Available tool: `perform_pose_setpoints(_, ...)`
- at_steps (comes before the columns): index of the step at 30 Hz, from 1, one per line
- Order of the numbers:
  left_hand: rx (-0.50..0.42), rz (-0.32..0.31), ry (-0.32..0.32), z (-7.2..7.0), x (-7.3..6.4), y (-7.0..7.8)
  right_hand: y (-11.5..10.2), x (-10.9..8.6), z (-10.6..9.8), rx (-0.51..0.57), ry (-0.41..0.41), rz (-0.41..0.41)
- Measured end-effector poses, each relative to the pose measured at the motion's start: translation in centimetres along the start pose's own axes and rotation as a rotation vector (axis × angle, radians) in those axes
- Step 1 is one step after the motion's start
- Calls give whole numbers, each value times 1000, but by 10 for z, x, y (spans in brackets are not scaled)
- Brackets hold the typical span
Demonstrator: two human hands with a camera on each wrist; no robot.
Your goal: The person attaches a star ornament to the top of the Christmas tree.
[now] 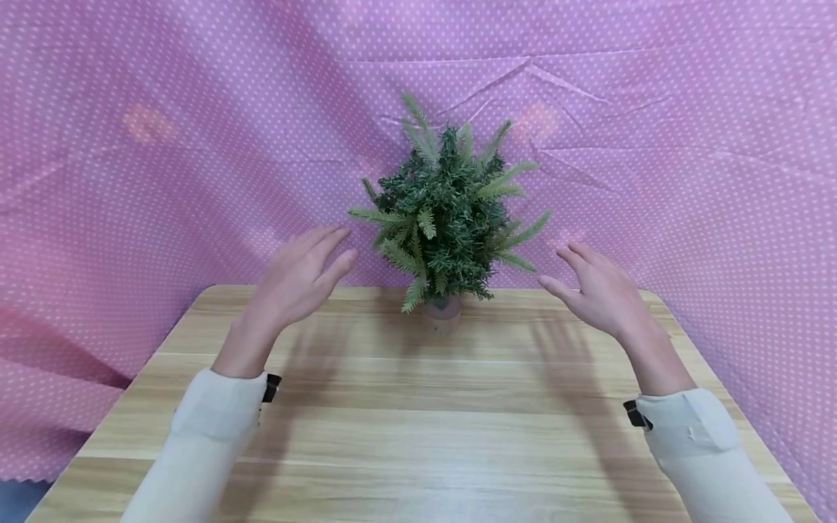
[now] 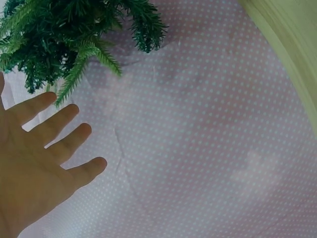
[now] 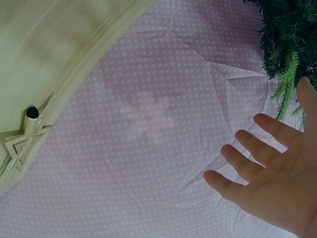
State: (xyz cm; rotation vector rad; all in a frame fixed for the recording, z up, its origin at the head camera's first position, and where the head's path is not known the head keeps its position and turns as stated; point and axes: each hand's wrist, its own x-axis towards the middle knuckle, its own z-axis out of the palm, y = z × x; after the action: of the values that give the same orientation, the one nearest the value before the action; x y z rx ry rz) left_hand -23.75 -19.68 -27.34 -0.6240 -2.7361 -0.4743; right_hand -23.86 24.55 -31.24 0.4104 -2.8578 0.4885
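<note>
A small artificial fir tree with dark green needles and paler sprig tips stands upright at the back of the table, in a small round base. To its left my left hand is held in the air, fingers extended and apart from the branches. My right hand is raised on the other side, thumb and fingers spread. Both palms appear bare in the wrist views, the left palm below the branches and the right palm near a hanging sprig.
The wooden table ends just behind the tree, where pink polka-dot cloth hangs. A gold star-like ornament with a short tube lies near the table's edge in the right wrist view; I cannot make it out in the head view.
</note>
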Motion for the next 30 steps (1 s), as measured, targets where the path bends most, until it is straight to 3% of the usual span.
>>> perform_pose_setpoints(6, -50, -3, 68, 0, 4, -2, 4, 0, 2, 6, 3, 0)
perform_pose_setpoints(15, -92, -35, 118, -5, 9, 1, 9, 0, 4, 22, 2, 9)
perform_pose_setpoints(30, -119, 16, 224, -16, 20, 11, 15, -3, 7, 16, -5, 7)
